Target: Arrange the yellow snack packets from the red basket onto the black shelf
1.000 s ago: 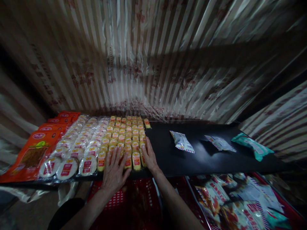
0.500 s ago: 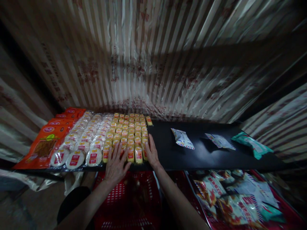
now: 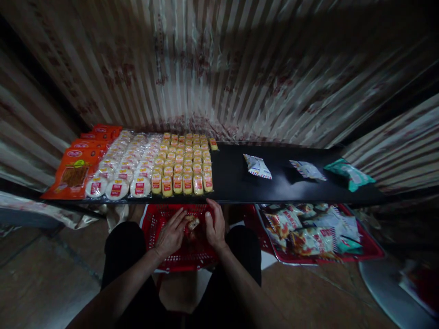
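My left hand (image 3: 171,233) is over the red basket (image 3: 159,260) below the shelf edge, its fingers stretched and nothing seen in it. Just right of its fingertips is a small yellowish wrapped item (image 3: 193,223); whether they touch I cannot tell. My right hand (image 3: 215,227) is at the basket's right side, open, thumb apart from the fingers. Above both hands, rows of small yellow wrapped cakes (image 3: 177,183) stand on the black shelf (image 3: 233,187). To their left lie rows of round white wrapped cakes (image 3: 117,188).
Orange snack bags (image 3: 73,169) stand at the shelf's left end. Two white packets (image 3: 258,166) and a green packet (image 3: 350,172) lie on its right half. A second red basket (image 3: 372,251) holds several snack bags. A striped curtain (image 3: 206,68) hangs behind.
Both hands have left the front of the yellow cake rows and come down over the red basket. The camera view has tilted downward, showing more of the floor and baskets.
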A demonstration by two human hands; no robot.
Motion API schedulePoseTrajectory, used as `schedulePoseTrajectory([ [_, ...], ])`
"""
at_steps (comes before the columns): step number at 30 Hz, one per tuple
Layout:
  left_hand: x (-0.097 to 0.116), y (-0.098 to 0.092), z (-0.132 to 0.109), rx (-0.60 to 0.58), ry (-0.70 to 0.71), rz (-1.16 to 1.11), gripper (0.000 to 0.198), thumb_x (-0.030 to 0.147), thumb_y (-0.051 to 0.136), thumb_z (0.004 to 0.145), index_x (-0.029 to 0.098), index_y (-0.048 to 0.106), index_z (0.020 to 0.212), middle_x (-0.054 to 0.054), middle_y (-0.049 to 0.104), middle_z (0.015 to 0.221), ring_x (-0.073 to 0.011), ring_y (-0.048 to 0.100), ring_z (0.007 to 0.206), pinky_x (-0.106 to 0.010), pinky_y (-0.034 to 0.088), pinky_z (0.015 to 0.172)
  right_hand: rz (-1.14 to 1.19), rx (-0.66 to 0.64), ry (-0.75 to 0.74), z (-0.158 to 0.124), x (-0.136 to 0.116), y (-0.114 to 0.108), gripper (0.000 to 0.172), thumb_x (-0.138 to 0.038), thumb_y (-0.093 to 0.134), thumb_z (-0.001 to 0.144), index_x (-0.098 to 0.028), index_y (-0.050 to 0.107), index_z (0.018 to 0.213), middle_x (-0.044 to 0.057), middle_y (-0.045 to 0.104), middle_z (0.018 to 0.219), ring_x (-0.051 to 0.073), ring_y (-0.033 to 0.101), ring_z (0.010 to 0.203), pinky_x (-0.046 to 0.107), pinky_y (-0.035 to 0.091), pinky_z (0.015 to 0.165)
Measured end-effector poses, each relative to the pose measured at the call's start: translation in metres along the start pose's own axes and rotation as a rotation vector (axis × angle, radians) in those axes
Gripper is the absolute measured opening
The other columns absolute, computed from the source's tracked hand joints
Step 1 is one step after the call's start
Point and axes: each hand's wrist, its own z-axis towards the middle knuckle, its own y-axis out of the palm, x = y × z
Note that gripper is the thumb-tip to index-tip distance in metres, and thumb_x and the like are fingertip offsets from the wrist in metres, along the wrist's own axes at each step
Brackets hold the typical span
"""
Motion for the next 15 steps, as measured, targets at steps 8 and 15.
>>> schedulePoseTrajectory([
  [8,-0.002,0.053,-0.030,-0.486,-0.472,-0.160,0.031,0.010,0.045,0.080,0.015,0.068,0.101,-0.015,0.063,0.128,-0.0208,0.062,0.115,-0.035,0.050,0.096,-0.114,-0.369,0.440,-0.047,0.051,0.045,0.030,-0.030,0.048,0.082,-0.019,0.069,0.102,0.011,0.070,0.107,0.026,0.063,0.105,0.044,0.048,0.097],
  [15,-0.012,0.077,-0.030,-0.636,-0.905,-0.580,0.024,0.007,0.044,0.077,0.015,0.065,0.084,-0.008,0.071,0.096,-0.0201,0.064,0.097,-0.034,0.047,0.091,-0.070,-0.642,0.528,-0.059,0.069,0.054,0.009,-0.030,0.063,0.084,-0.023,0.069,0.086,0.004,0.072,0.088,0.020,0.067,0.086,0.032,0.053,0.078],
])
